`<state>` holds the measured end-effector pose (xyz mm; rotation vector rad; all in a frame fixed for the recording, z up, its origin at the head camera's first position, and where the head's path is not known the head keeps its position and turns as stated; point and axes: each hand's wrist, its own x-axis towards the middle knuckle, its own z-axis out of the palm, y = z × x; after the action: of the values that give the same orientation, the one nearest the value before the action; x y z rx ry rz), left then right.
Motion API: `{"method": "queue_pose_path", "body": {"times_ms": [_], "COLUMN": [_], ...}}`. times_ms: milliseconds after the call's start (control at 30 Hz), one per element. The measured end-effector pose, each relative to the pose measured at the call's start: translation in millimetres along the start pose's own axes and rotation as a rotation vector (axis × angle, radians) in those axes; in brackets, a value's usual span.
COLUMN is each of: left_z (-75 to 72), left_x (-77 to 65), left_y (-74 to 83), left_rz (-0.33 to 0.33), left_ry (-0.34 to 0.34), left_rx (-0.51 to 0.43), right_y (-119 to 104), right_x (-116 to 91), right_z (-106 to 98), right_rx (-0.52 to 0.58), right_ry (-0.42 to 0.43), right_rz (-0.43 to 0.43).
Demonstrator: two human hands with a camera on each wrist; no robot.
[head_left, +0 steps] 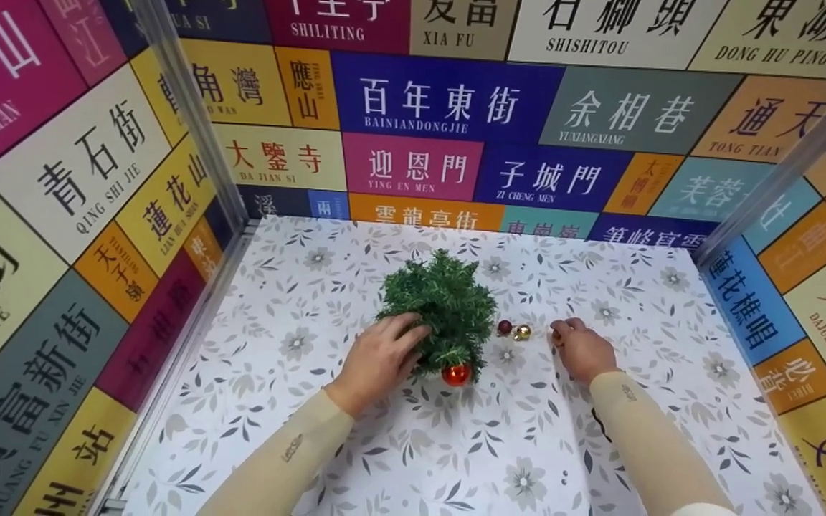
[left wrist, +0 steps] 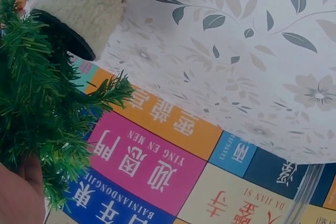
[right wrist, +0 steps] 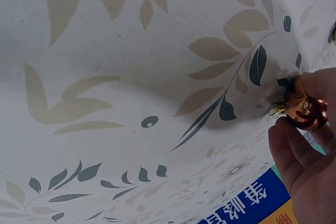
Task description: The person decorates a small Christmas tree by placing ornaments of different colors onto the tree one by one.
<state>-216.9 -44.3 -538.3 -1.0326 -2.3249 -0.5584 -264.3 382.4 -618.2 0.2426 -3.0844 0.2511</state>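
Observation:
A small artificial Christmas tree [head_left: 438, 301] stands on the table, an orange-red bauble [head_left: 457, 374] hanging low at its near side. My left hand [head_left: 384, 351] holds the tree from the left, its fingertips partly hidden among the branches. In the left wrist view the tree's base [left wrist: 86, 11] looks fleecy and cream, with a dark rim. To the right of the tree, my right hand [head_left: 585, 347] pinches a shiny copper-coloured bauble [right wrist: 305, 106] between thumb and fingers. Its gold cap and loop show in the right wrist view.
Between the tree and my right hand lie a dark red bauble [head_left: 504, 327] and a gold bauble [head_left: 522, 332]. A cloth [head_left: 277, 401] with a leaf and flower print covers the table. Sign-printed walls [head_left: 449, 100] with metal corner posts enclose it at the back and sides.

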Motion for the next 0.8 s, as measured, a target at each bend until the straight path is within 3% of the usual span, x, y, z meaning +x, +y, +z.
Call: {"method": "queue_pose_path", "body": {"times_ms": [500, 800], "left_z": [7.3, 5.2], "left_x": [-2.7, 1.4], "left_y": [1.3, -2.6], "left_rz": [-0.001, 0.013], "left_ry": [-0.013, 0.012], "left_rx": [0.021, -0.003], "right_y": [-2.3, -12.0], "right_x": [-37.6, -45.9], "right_z": [-34.5, -47.4], "right_rx": [0.061, 0.058], "right_ry": [0.009, 0.018], "right_rz": [-0.037, -0.062]}}
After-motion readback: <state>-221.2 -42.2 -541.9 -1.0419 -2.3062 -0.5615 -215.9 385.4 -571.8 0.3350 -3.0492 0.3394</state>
